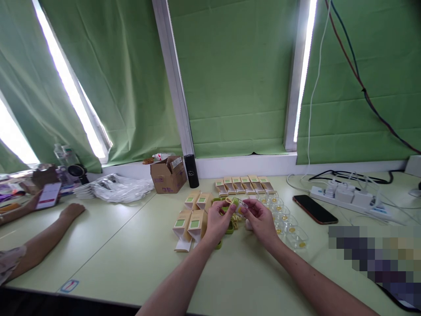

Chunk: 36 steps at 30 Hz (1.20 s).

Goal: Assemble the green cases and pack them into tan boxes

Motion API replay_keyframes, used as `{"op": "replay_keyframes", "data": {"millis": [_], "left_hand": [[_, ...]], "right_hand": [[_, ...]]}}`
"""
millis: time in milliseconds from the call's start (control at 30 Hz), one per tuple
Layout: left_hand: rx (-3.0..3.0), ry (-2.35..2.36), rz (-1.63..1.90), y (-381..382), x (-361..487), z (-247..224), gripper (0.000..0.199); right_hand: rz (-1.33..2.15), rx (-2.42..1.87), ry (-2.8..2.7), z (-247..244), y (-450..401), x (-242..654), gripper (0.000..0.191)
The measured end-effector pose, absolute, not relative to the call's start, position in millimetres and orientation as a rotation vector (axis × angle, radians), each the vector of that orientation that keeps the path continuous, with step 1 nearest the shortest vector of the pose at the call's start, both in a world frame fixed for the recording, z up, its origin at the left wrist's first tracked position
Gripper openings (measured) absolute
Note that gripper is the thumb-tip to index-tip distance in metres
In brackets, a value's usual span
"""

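Held case [242,206]: While both hands share it, it sits raised over the bench [131,259], right of the brown box [166,177] and nearer the wearer; its green end points left, its clear end right, and the long axis seems to run crosswise, sloping slightly down to the right.
Left hand [218,219]: fingertips pinched on the green end, to the right of the brown box and nearer than it.
Right hand [261,219]: thumb and fingers closed on the clear end, farther right of the brown box.
Bench work: one piece appears midway through handling; whether its parts are fastened, I cannot tell.
Clear cases [291,230]: spread well to the right of the brown box, several with a yellow spot; they look like the untouched share.
Green holders [231,228]: partly hidden below the hands, right of and nearer than the brown box; too covered to count.
Cartons [197,224]: four stand right of and nearer than the brown box, with six more in a row farther right; white flaps hang from the nearest, so those seem unclosed, contents not visible.
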<state>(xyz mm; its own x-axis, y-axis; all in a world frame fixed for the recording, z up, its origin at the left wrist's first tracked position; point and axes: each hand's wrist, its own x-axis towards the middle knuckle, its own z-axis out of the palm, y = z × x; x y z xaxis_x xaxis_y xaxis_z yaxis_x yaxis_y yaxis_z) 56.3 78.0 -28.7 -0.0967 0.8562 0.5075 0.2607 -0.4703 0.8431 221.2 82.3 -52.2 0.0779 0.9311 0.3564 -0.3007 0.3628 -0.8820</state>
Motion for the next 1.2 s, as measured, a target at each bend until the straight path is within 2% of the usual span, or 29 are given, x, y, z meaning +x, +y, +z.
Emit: {"op": "replay_keyframes", "data": {"millis": [133, 400, 767, 933, 1200], "left_hand": [[1.680, 1.182, 1.606, 78, 57, -29, 0.048], [1.584, 0.999, 1.589, 78, 59, -34, 0.059], [1.688, 1.046, 1.560, 68, 64, -28, 0.038], [1.684, 1.012, 1.558, 66, 64, -24, 0.037], [1.763, 1.044, 1.586, 64, 63, -21, 0.026]], "right_hand": [[1.074, -0.714, -1.106, -51, 81, 221, 0.052], [1.105, -0.696, -1.024, -49, 83, 222, 0.055], [1.131, -0.650, -1.069, -45, 78, 219, 0.054], [1.151, -0.569, -1.167, -41, 71, 219, 0.054], [1.100, -0.665, -1.253, -36, 67, 222, 0.049]]}}
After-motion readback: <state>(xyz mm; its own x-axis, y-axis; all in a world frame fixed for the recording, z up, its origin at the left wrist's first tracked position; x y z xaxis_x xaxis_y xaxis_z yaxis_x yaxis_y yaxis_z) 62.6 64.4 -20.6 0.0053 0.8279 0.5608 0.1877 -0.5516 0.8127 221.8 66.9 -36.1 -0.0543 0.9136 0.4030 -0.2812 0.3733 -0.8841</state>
